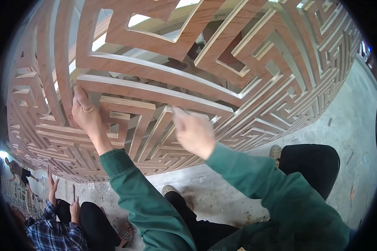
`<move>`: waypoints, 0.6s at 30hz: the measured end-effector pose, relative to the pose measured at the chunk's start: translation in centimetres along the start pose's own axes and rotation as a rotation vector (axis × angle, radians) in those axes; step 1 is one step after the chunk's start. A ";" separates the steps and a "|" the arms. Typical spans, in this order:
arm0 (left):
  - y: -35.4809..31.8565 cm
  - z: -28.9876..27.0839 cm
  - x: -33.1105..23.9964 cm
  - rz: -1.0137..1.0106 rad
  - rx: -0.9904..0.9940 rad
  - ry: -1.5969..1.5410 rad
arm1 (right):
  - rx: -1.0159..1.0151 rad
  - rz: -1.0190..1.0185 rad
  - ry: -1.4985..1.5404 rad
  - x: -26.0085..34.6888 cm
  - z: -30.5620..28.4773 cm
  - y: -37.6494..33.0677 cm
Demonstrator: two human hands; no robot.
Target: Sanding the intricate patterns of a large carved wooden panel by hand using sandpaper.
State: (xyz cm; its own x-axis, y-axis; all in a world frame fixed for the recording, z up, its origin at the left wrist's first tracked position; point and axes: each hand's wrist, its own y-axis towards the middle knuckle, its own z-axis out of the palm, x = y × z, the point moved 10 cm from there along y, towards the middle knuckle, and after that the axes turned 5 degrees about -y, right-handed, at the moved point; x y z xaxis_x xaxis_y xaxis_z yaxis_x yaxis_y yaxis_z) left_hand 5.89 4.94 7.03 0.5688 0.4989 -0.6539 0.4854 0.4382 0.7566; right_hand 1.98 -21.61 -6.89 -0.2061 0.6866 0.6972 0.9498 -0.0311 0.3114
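A large reddish-brown wooden lattice panel (155, 88), cut into a maze-like pattern with pale plywood edges, stands tilted before me and fills the upper view. My left hand (87, 113) is closed around a bar at the left end of a long slot, its fingertips partly hidden by the wood. My right hand (193, 130) is at the panel's lower middle, touching or very close to the edge of a slanting bar. Motion smears its curled fingers, so whether they hold anything cannot be made out. Both forearms wear green sleeves.
At lower left another person in a plaid shirt (54, 230) sits by the same panel, hands raised, one holding a thin tool (73, 192). Farther off stands another person (19, 169). A stained concrete floor (234, 192) lies below; my black-trousered knee (310, 163) is at right.
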 end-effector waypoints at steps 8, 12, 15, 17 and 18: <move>-0.1 0.0 -0.5 -0.014 -0.017 0.021 | -0.115 0.030 -0.123 -7.4 -1.0 -3.5; 0.1 -0.3 -0.1 -0.018 0.003 0.023 | -0.040 0.016 -0.067 -4.7 -0.9 -2.2; -0.2 -0.1 0.1 0.033 -0.012 0.012 | 0.005 -0.052 -0.038 1.5 0.7 0.5; 0.0 0.2 0.6 -0.008 0.032 -0.009 | -0.037 -0.073 -0.060 2.1 0.5 0.9; 0.0 0.2 0.4 0.010 0.028 -0.007 | -0.072 -0.103 -0.081 2.4 0.1 0.9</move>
State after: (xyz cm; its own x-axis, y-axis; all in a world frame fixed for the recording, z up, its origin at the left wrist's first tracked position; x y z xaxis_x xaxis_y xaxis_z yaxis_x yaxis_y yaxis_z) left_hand 6.25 4.97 6.81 0.5783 0.4974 -0.6466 0.4986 0.4119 0.7627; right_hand 2.41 -19.90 -5.00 -0.2786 0.7454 0.6056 0.9048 -0.0077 0.4258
